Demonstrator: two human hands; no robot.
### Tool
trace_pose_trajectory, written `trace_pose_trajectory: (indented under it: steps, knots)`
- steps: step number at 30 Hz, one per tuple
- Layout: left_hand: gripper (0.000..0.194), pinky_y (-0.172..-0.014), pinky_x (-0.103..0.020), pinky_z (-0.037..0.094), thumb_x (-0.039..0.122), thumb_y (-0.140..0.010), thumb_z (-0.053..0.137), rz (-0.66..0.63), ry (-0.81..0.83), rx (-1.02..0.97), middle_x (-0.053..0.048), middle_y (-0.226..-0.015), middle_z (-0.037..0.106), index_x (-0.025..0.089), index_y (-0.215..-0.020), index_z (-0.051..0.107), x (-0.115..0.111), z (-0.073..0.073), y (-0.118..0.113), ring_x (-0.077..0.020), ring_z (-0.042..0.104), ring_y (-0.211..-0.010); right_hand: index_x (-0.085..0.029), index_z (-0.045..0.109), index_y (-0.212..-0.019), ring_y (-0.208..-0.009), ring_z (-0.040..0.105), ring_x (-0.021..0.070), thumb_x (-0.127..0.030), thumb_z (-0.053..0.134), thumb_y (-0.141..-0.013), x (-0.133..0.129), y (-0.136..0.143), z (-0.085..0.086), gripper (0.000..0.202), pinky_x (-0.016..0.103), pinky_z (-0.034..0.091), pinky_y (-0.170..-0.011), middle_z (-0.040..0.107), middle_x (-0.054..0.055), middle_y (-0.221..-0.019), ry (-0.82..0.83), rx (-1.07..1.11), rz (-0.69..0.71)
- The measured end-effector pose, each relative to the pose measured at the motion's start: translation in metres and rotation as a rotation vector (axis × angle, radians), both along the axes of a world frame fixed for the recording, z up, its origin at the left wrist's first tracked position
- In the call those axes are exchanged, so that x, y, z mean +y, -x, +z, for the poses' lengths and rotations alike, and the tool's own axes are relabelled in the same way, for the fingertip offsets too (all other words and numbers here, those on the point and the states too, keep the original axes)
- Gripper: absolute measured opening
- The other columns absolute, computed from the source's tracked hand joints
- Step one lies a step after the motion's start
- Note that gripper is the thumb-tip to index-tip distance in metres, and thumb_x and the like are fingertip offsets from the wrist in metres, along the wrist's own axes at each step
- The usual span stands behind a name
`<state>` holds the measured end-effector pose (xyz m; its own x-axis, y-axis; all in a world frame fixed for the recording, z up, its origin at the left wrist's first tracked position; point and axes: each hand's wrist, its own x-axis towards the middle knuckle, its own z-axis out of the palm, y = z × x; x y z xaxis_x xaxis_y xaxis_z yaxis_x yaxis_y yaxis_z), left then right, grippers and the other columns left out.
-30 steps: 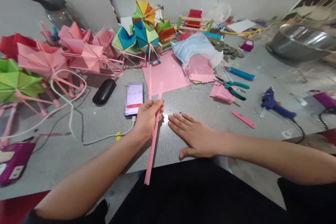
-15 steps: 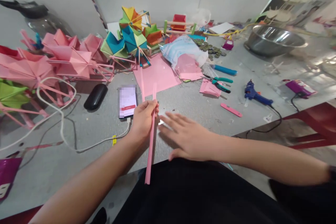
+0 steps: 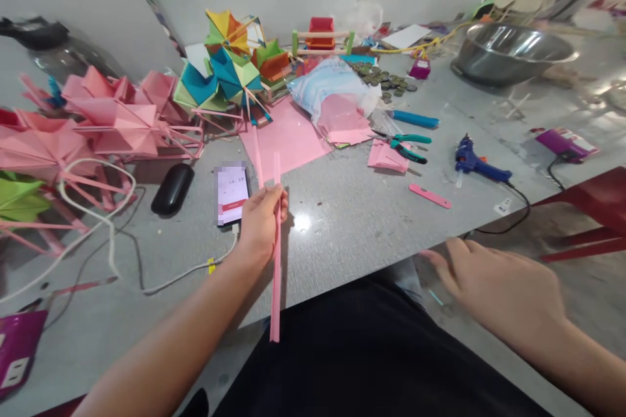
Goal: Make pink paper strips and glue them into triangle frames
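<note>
My left hand (image 3: 261, 221) is closed round a long folded pink paper strip (image 3: 276, 287), whose lower end reaches past the table edge over my lap. Another pink strip (image 3: 258, 159) runs up from beside that hand across a pink paper sheet (image 3: 293, 137). Off the table's front edge on the right is my right hand (image 3: 503, 280), thumb apart from the other fingers, which are bent and partly hidden; no object shows in it. A phone (image 3: 232, 194) with a cable lies just left of my left hand.
Folded pink paper shapes (image 3: 117, 117) crowd the left side, near a black case (image 3: 173, 189). To the right lie pliers (image 3: 408, 146), a pink cutter (image 3: 430, 196), a blue glue gun (image 3: 479, 163) and a metal bowl (image 3: 511, 55). A red stool (image 3: 596, 208) stands beyond the edge.
My right hand has moved right, away from my left hand and off the table's front edge. My left hand still holds the strip. The view has shifted slightly.
</note>
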<state>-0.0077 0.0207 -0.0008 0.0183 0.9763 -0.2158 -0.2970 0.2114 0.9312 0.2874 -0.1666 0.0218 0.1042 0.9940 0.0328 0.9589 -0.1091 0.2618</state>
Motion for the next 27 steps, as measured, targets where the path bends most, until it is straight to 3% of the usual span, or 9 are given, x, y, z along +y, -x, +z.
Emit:
trace_pose_trajectory:
  steps: [4, 8, 10, 14, 17, 20, 22, 24, 27]
  knots:
    - [0.029, -0.046, -0.019, 0.035, 0.036, -0.077, 0.083, 0.018, -0.001, 0.018, 0.001, -0.066, 0.060, 0.017, -0.067, 0.063, 0.001, 0.000, 0.002, -0.0055, 0.046, -0.050, -0.017, 0.072, -0.132, -0.120, 0.071, 0.0360, -0.057, 0.044, -0.108, 0.051, 0.056, -0.013, 0.055, 0.048, 0.056, -0.095, 0.074, 0.021, -0.135, -0.132, 0.324, 0.456]
    - [0.028, -0.044, -0.017, 0.033, 0.036, -0.075, 0.082, 0.056, 0.031, -0.024, 0.003, -0.065, 0.059, 0.017, -0.069, 0.063, 0.005, 0.003, 0.008, -0.0040, 0.044, -0.046, -0.017, 0.041, -0.166, -0.163, 0.030, 0.0349, -0.075, 0.050, -0.101, 0.107, 0.122, -0.034, 0.088, 0.051, 0.031, -0.129, 0.038, 0.017, -0.174, 0.121, 0.501, 0.941]
    - [0.026, -0.043, -0.016, 0.032, 0.035, -0.074, 0.082, 0.063, 0.038, -0.042, 0.003, -0.065, 0.059, 0.016, -0.071, 0.064, 0.005, 0.004, 0.009, -0.0041, 0.045, -0.046, -0.015, 0.035, -0.169, -0.166, 0.022, 0.0320, -0.078, 0.046, -0.101, 0.124, 0.139, -0.044, 0.094, 0.048, 0.023, -0.134, 0.031, 0.017, -0.176, 0.217, 0.546, 0.997]
    - [0.022, -0.044, -0.015, 0.034, 0.029, -0.077, 0.081, 0.060, 0.035, -0.056, 0.002, -0.066, 0.060, 0.015, -0.070, 0.065, 0.002, 0.004, 0.008, -0.0044, 0.046, -0.048, -0.010, 0.033, -0.169, -0.166, 0.023, 0.0355, -0.084, 0.048, -0.095, 0.114, 0.110, -0.055, 0.105, 0.054, 0.022, -0.134, 0.030, 0.020, -0.176, 0.188, 0.513, 0.716]
    - [0.022, -0.044, -0.016, 0.035, 0.028, -0.079, 0.079, 0.051, 0.040, -0.063, 0.000, -0.067, 0.059, 0.016, -0.068, 0.064, -0.002, 0.004, 0.006, -0.0052, 0.046, -0.050, -0.009, 0.045, -0.163, -0.154, 0.044, 0.0467, -0.085, 0.048, -0.093, 0.062, 0.049, -0.052, 0.104, 0.066, 0.047, -0.115, 0.044, 0.028, -0.167, 0.050, 0.365, 0.362]
    - [0.023, -0.045, -0.017, 0.035, 0.028, -0.080, 0.079, 0.044, 0.036, -0.066, -0.001, -0.068, 0.060, 0.016, -0.067, 0.065, -0.005, 0.005, 0.004, -0.0065, 0.048, -0.053, -0.008, 0.077, -0.116, -0.086, 0.077, 0.0521, -0.080, 0.036, -0.099, 0.002, -0.012, -0.035, 0.084, 0.062, 0.057, -0.056, 0.076, 0.036, -0.110, -0.034, 0.130, -0.085]
    - [0.023, -0.045, -0.017, 0.035, 0.029, -0.080, 0.079, 0.021, 0.043, -0.058, -0.001, -0.067, 0.060, 0.016, -0.066, 0.066, -0.007, 0.006, 0.003, -0.0067, 0.048, -0.053, -0.019, 0.073, -0.074, -0.046, 0.066, 0.0395, -0.077, 0.030, -0.102, -0.018, -0.033, -0.022, 0.077, 0.049, 0.046, -0.041, 0.068, 0.019, -0.059, 0.038, 0.057, -0.278]
    - [0.025, -0.044, -0.018, 0.033, 0.030, -0.081, 0.079, -0.010, 0.047, -0.041, -0.001, -0.064, 0.059, 0.016, -0.065, 0.066, -0.008, 0.006, 0.001, -0.0062, 0.045, -0.051, -0.023, 0.068, -0.070, -0.045, 0.065, 0.0350, -0.068, 0.031, -0.106, -0.016, -0.033, -0.014, 0.068, 0.044, 0.043, -0.041, 0.066, 0.013, -0.057, -0.007, 0.054, -0.298]
    - [0.027, -0.044, -0.019, 0.033, 0.032, -0.081, 0.080, -0.028, 0.021, -0.008, -0.001, -0.063, 0.058, 0.016, -0.064, 0.066, -0.009, 0.007, -0.001, -0.0063, 0.043, -0.050, -0.019, 0.075, -0.103, -0.082, 0.077, 0.0340, -0.049, 0.040, -0.109, 0.021, -0.001, -0.014, 0.046, 0.045, 0.056, -0.063, 0.080, 0.016, -0.100, -0.148, 0.272, 0.047]
